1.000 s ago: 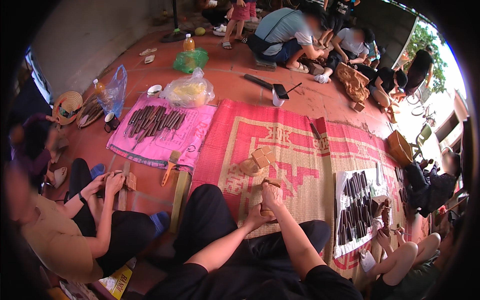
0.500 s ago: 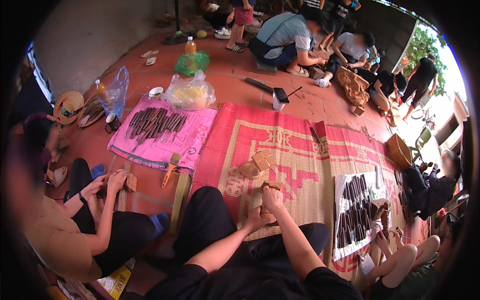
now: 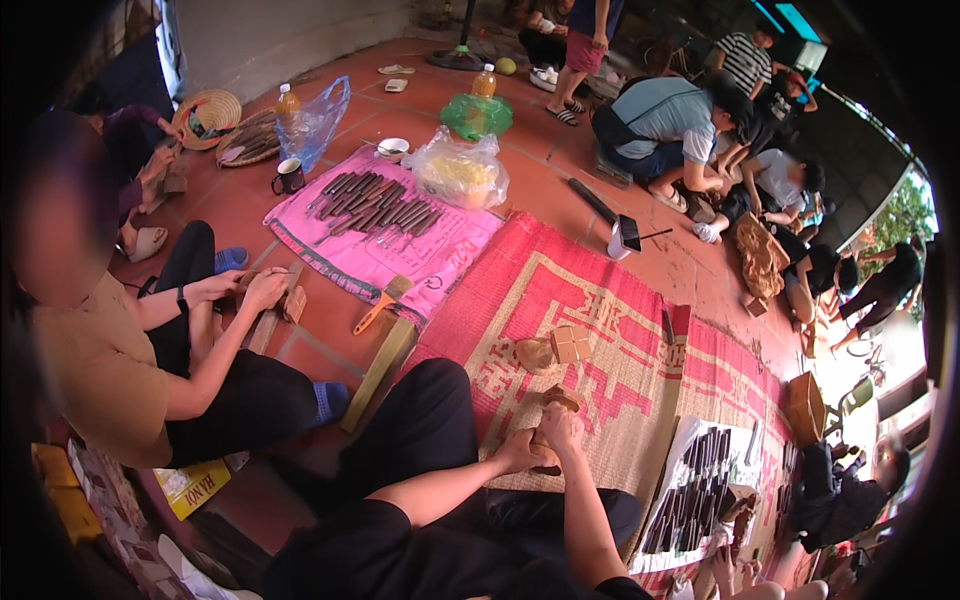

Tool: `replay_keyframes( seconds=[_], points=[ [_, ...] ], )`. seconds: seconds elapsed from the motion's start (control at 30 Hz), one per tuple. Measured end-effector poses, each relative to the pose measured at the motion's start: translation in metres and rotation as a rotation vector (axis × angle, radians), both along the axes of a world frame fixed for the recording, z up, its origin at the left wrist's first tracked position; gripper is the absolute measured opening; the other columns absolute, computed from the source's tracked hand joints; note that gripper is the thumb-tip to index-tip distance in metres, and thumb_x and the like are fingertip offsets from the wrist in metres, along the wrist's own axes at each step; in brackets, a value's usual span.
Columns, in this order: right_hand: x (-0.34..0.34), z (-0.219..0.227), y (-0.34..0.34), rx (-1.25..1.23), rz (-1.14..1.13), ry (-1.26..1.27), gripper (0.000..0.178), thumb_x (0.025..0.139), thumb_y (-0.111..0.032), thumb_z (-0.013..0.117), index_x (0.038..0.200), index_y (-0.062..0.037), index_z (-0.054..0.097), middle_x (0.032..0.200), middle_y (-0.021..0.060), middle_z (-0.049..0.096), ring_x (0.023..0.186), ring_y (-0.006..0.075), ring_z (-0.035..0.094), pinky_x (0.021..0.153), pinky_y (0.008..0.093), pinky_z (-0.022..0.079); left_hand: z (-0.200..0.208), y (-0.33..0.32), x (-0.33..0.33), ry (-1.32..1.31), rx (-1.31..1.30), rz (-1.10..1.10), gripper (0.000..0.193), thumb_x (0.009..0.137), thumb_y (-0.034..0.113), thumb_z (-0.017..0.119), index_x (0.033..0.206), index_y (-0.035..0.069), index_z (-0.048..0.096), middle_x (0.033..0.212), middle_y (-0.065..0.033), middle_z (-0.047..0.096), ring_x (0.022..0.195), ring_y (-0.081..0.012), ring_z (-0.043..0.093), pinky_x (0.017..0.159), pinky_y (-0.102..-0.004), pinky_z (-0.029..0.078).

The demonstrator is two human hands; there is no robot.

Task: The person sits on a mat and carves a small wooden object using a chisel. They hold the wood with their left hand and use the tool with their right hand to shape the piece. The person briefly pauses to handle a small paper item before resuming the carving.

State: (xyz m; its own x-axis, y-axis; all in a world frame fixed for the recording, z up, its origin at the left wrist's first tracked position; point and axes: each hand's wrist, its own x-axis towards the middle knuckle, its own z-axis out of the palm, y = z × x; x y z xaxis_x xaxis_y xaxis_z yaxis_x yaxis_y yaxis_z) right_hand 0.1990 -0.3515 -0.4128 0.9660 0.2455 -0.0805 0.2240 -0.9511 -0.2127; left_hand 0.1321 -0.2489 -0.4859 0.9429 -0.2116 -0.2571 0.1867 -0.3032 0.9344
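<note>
Between my knees, a brown wooden block (image 3: 546, 458) rests low over the mat. My left hand (image 3: 516, 453) is closed around its near left side. My right hand (image 3: 562, 428) is closed in a fist on top of the block's far part; what its fingers hold is hidden. A dark brown wooden end (image 3: 562, 397) shows just beyond my right fist. Farther out on the mat lie a pale wooden block with lines across its face (image 3: 571, 344) and, touching it, a rounded light-wood piece (image 3: 536, 356).
The red-and-tan woven mat (image 3: 620, 430) spreads before me. Many chisels (image 3: 375, 205) lie on a pink cloth, more (image 3: 690, 490) on a white sheet at right. A brush (image 3: 384, 304) and wooden plank (image 3: 378, 375) are left of my knee. A co-worker (image 3: 110, 370) sits at left.
The view has turned, so the surroundings shift rightward and tilt. Both my hands stay closed at the block, with little movement relative to it. The co-worker at left remains bent over a wooden piece.
</note>
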Motion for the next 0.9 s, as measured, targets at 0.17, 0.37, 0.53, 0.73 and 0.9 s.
replay_keyframes(
  seconds=[0.17,0.37,0.53,0.73,0.9],
  points=[
    [-0.015,0.005,0.008,-0.050,0.057,0.103,0.022,0.084,-0.024,0.053,0.089,-0.0066,0.064,0.077,0.0204,0.065,0.073,0.0363,0.065,0.064,0.0467,0.051,0.012,0.005,0.000,0.012,-0.078,-0.060,0.082,0.062,0.055,0.073,0.117,-0.002,0.051,0.117,-0.0241,0.054,0.112,-0.0358,0.050,0.095,-0.0426,0.038],
    [0.009,0.000,-0.001,-0.049,-0.029,-0.015,0.020,0.086,-0.024,0.051,0.084,-0.0057,0.060,0.074,0.0184,0.065,0.070,0.0344,0.065,0.063,0.0451,0.052,0.013,0.002,0.000,0.003,0.014,-0.054,0.084,0.060,0.055,0.074,0.117,-0.001,0.052,0.119,-0.0249,0.052,0.116,-0.0370,0.046,0.098,-0.0415,0.037],
    [-0.030,0.004,0.002,0.071,0.102,-0.043,0.021,0.086,-0.027,0.051,0.086,-0.0084,0.061,0.075,0.0203,0.065,0.070,0.0368,0.065,0.063,0.0472,0.052,0.001,0.001,0.002,-0.065,0.052,-0.039,0.081,0.061,0.054,0.074,0.119,0.001,0.051,0.119,-0.0218,0.052,0.117,-0.0356,0.046,0.099,-0.0412,0.036],
    [0.009,-0.013,-0.012,0.115,-0.041,-0.150,0.016,0.085,-0.024,0.053,0.090,-0.0118,0.063,0.073,0.0186,0.065,0.069,0.0355,0.065,0.063,0.0472,0.051,0.021,0.000,-0.003,0.062,0.066,-0.036,0.088,0.060,0.057,0.074,0.123,0.000,0.048,0.125,-0.0229,0.049,0.118,-0.0373,0.045,0.100,-0.0415,0.035],
    [-0.018,-0.004,0.003,0.043,0.018,-0.006,0.018,0.083,-0.026,0.055,0.089,-0.0120,0.065,0.082,0.0178,0.065,0.072,0.0370,0.064,0.067,0.0462,0.051,-0.009,0.001,0.002,-0.003,0.073,-0.039,0.090,0.059,0.057,0.074,0.123,0.000,0.048,0.123,-0.0226,0.051,0.118,-0.0379,0.046,0.099,-0.0429,0.037]
  ],
)
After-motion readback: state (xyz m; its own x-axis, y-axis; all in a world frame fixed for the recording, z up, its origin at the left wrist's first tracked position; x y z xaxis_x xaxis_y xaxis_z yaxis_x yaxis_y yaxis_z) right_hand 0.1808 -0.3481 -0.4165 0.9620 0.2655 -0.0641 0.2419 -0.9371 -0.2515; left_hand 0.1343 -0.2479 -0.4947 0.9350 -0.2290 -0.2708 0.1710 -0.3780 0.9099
